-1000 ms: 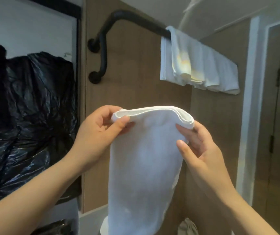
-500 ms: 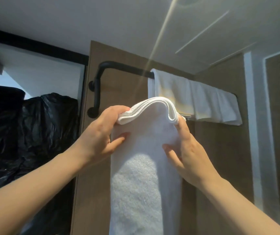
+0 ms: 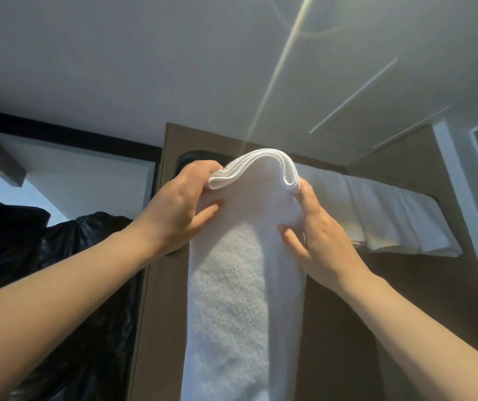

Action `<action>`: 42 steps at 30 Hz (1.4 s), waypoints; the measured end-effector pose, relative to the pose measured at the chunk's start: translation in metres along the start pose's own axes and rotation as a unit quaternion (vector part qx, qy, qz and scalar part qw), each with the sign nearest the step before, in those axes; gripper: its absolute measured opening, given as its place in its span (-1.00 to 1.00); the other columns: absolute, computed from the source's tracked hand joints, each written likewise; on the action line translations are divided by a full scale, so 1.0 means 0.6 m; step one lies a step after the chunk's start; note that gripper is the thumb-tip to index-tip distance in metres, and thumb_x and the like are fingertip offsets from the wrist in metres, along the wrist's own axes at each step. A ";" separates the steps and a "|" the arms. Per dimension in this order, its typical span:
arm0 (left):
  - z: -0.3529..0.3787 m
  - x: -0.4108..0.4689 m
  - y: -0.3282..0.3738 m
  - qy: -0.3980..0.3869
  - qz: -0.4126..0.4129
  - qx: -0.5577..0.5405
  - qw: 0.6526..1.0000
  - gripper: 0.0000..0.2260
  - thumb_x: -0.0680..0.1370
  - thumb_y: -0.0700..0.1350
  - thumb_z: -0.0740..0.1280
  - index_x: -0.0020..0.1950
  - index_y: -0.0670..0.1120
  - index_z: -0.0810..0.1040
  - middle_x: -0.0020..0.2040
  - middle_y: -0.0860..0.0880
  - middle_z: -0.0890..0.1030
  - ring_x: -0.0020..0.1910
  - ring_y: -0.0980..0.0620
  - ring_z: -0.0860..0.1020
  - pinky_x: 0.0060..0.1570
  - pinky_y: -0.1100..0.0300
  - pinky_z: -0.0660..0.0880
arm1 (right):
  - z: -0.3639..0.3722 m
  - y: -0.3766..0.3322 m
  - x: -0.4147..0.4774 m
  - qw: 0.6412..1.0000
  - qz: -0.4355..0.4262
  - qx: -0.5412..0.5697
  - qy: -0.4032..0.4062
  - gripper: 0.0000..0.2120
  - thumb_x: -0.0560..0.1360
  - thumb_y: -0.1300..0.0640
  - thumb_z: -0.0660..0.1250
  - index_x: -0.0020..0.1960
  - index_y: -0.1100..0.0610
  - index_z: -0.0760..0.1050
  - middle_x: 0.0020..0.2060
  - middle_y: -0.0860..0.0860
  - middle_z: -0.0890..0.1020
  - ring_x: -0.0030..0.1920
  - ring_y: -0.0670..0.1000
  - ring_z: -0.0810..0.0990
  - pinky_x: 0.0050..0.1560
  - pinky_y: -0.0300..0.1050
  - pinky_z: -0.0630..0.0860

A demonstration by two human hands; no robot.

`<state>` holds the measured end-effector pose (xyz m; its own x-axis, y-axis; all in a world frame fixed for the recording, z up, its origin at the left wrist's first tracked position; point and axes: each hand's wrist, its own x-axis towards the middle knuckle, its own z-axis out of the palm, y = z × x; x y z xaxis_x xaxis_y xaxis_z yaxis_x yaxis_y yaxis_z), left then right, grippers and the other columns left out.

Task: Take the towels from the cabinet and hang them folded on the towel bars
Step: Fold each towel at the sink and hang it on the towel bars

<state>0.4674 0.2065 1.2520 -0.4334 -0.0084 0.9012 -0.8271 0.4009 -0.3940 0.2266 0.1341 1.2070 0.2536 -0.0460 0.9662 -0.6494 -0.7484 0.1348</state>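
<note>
Towel [image 3: 243, 279], white, folded: held at bar [image 3: 194, 157] level, beside hung towel [image 3: 391, 215]. Gripped at top corners by L hand [image 3: 174, 209] & R hand [image 3: 321, 238]. Risk: layers splaying or sliding off bar if released uneven.

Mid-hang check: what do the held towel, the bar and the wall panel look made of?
Held towel: white terry, likely cotton; nubby looped pile, flat stitched hem. Bar: matte black, probably coated metal; only a short bit shows. Wall panel: brown, smooth, perhaps wood-look laminate; grain unclear.
</note>
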 end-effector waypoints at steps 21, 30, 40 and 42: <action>0.003 0.193 -0.087 0.097 -0.165 0.019 0.981 -0.80 0.56 -0.09 0.29 0.15 -0.10 0.46 -0.04 -0.02 0.53 -0.13 0.01 0.49 -0.34 0.30 0.32 | 0.037 0.061 0.227 0.992 -0.033 0.089 0.080 -0.42 0.57 0.05 0.24 0.53 0.10 0.13 0.39 -0.11 0.44 0.36 0.01 0.42 0.19 -0.21 0.31; 0.042 0.219 -0.118 0.042 -0.240 0.021 0.970 -0.52 0.56 -0.14 0.30 0.45 -0.14 0.25 0.28 -0.20 0.42 0.13 -0.13 0.47 0.05 0.16 0.39 | 0.088 0.100 0.277 0.991 -0.008 0.131 0.029 -0.44 0.58 0.06 0.28 0.50 0.15 0.18 0.42 0.06 0.44 0.39 0.10 0.41 0.24 -0.18 0.31; 0.065 0.181 -0.135 0.001 -0.237 0.031 0.971 -0.52 0.62 0.07 0.22 0.49 -0.05 0.20 0.41 -0.12 0.30 0.32 -0.08 0.39 0.12 0.18 0.27 | 0.109 0.103 0.306 0.997 0.018 0.017 -0.071 -0.44 0.62 -0.16 0.08 0.55 0.02 0.17 0.48 0.06 0.34 0.46 0.11 0.29 0.37 -0.05 0.24; 0.067 0.165 -0.130 0.033 -0.260 0.037 0.964 -0.51 0.60 0.13 0.24 0.44 -0.08 0.27 0.35 -0.06 0.34 0.26 -0.04 0.39 0.08 0.18 0.26 | 0.107 0.097 0.307 0.997 0.005 0.012 -0.070 -0.53 0.61 -0.14 0.06 0.44 0.02 0.37 0.41 0.08 0.42 0.41 0.12 0.34 0.34 -0.04 0.28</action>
<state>0.4747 0.1377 1.3645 0.0678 -0.1306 0.9891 -0.9511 0.2910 0.1037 0.2816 0.0398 1.3788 0.3460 -0.1433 0.9272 -0.6359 -0.7625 0.1194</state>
